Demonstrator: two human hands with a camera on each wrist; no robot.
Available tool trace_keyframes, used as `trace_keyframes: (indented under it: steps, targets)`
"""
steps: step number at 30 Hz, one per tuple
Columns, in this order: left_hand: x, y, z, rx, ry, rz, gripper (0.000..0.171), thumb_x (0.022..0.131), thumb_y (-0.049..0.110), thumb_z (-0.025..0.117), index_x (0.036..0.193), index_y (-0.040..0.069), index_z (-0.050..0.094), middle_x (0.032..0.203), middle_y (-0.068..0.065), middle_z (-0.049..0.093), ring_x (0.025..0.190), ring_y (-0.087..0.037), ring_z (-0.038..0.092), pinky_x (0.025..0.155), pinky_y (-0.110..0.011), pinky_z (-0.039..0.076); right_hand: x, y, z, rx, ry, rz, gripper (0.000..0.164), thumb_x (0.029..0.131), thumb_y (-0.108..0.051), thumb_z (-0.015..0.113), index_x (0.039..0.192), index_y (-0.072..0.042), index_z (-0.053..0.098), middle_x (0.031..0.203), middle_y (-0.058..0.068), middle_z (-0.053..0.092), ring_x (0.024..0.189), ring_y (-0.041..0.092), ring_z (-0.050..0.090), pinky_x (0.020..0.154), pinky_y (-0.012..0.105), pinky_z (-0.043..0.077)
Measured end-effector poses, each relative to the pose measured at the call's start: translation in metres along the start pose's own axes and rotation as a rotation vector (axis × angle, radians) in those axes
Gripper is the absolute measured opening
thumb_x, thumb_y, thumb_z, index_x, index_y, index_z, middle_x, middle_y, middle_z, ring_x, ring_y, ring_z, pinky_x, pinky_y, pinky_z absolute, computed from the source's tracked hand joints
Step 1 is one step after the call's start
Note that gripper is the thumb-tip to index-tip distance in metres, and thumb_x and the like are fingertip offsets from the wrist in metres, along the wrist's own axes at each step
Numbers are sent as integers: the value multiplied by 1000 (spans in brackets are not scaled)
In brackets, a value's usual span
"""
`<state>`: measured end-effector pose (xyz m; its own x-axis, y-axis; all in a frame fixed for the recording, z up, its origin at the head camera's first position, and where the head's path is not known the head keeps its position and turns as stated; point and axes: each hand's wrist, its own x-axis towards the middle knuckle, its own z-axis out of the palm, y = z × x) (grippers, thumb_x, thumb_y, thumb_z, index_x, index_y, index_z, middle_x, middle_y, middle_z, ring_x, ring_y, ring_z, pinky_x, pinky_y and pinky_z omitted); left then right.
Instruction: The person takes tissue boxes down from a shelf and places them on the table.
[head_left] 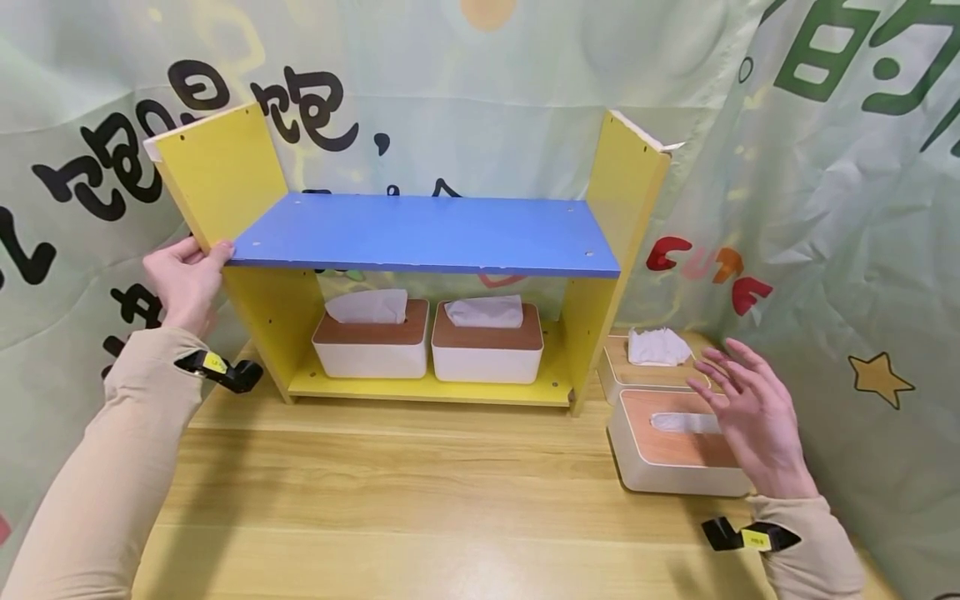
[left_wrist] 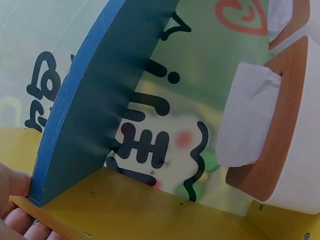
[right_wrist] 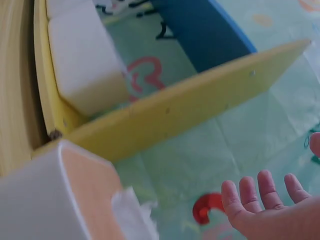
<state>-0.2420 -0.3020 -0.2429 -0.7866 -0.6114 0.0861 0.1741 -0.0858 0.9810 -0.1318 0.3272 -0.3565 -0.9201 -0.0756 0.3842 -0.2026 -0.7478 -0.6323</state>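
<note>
A yellow shelf unit point(head_left: 630, 208) with a blue shelf board point(head_left: 427, 233) stands upright on the table. My left hand point(head_left: 183, 279) grips its left side panel at the front edge, thumb at the blue board's corner, other fingers on the panel's outer side. In the left wrist view, the thumb point(left_wrist: 17, 181) presses by that corner. Two tissue boxes, a left one point(head_left: 371, 354) and a right one point(head_left: 487, 358), sit side by side on the bottom board. My right hand point(head_left: 757, 417) hovers, fingers spread and holding nothing, over a tissue box point(head_left: 660, 467) right of the unit.
Behind that box stands another tissue box point(head_left: 611, 371) with a lighter wooden lid. The wooden table point(head_left: 412, 483) stretches in front of the unit. A printed cloth point(head_left: 480, 100) hangs behind and along both sides.
</note>
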Motion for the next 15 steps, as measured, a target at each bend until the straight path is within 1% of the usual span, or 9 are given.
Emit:
trace_keyframes:
  steps: [2, 3, 6, 10, 15]
  targets:
    - [0, 0, 0, -8, 1, 0, 52, 85, 3, 75, 134, -1, 61, 59, 18, 65, 66, 3, 66, 63, -6, 51, 2, 3, 7, 22, -49, 2, 40, 109, -1, 20, 136, 0, 49, 125, 20, 65, 115, 32, 65, 98, 43, 57]
    - [0, 0, 0, -18, 2, -1, 52, 85, 2, 75, 134, -1, 61, 59, 18, 65, 65, 3, 66, 62, -6, 50, 2, 5, 11, 17, -67, 0, 40, 109, -1, 20, 136, 1, 49, 125, 20, 65, 116, 32, 65, 98, 42, 57]
    - [0, 0, 0, -9, 3, 5, 51, 85, 2, 75, 134, -1, 61, 58, 18, 65, 64, 3, 65, 61, -7, 50, 5, 11, 23, -33, -99, -7, 41, 109, 0, 20, 137, 2, 49, 127, 20, 65, 117, 32, 65, 99, 41, 57]
    - [0, 1, 0, -13, 5, 2, 50, 85, 2, 75, 134, -1, 62, 58, 18, 65, 63, 3, 65, 60, -7, 49, 9, 21, 37, -109, -118, -10, 41, 109, 0, 21, 138, 2, 49, 127, 17, 64, 117, 30, 66, 99, 39, 57]
    - [0, 1, 0, -22, 5, -2, 50, 85, 2, 74, 134, -1, 61, 57, 18, 65, 64, 3, 65, 61, -6, 50, 12, 33, 49, -135, -137, -4, 39, 108, 2, 24, 138, 2, 49, 126, 16, 65, 116, 29, 67, 99, 38, 57]
